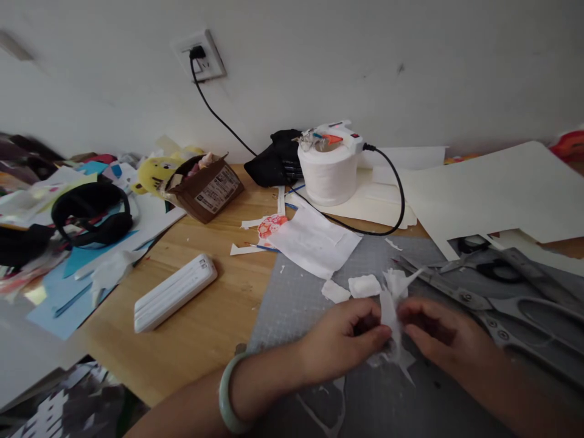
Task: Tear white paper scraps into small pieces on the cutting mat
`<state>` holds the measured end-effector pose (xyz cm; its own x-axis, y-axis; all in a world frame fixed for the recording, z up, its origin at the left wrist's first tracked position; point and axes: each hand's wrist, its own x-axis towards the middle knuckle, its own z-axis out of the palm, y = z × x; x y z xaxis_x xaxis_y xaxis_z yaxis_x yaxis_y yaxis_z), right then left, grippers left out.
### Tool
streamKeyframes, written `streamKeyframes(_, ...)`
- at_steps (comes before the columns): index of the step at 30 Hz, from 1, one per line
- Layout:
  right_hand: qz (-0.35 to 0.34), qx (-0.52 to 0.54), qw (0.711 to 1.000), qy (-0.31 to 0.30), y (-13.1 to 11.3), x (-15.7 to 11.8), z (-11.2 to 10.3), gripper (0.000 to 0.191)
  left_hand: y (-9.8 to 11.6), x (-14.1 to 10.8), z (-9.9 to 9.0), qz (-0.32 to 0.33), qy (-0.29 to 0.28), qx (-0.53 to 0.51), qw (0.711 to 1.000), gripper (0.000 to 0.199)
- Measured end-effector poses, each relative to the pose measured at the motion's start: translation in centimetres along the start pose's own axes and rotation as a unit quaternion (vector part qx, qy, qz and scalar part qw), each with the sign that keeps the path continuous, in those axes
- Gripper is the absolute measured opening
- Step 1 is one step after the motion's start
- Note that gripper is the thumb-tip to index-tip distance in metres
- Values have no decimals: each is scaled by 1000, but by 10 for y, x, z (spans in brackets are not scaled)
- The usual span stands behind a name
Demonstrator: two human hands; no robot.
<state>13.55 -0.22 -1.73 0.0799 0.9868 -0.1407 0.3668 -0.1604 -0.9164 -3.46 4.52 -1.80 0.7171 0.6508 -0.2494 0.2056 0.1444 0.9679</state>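
Between my two hands is a strip of thin white tissue (389, 313), crumpled and torn-looking at its ends. My left hand (342, 337), with a pale green bangle (227, 395) on its wrist, pinches the strip between thumb and fingers. The curled fingers of my right hand (449, 337) meet the strip's other edge, thumb and fingertips close together. Just beyond my left fingers lie a folded white tissue pad (364, 285) and a smaller white piece (335, 292). All this is over a grey cutting mat (292, 313) with small white scraps on it.
Large grey-handled scissors (515, 304) and black-handled scissors (497, 271) lie at right. A tissue roll (329, 176) stands behind, a white corded device (349, 137) on top. Left are a white power bank (176, 293), a cardboard box (205, 185) and headphones (93, 213).
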Motion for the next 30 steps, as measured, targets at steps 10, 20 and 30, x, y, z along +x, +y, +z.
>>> streamKeyframes(10, -111, -118, 986, -49, -2, -7, 7, 11, 0, 1, -2, 69, -27, 176, 982, 23)
streamKeyframes(20, -97, -160, 982, -39, -4, 3, 6, 9, 3, 2, -1, 60, -7, 118, 991, 20)
streamKeyframes(30, -70, -152, 986, -13, 0, 10, -1, 8, 1, 1, 2, 16, 5, -26, 1000, 25)
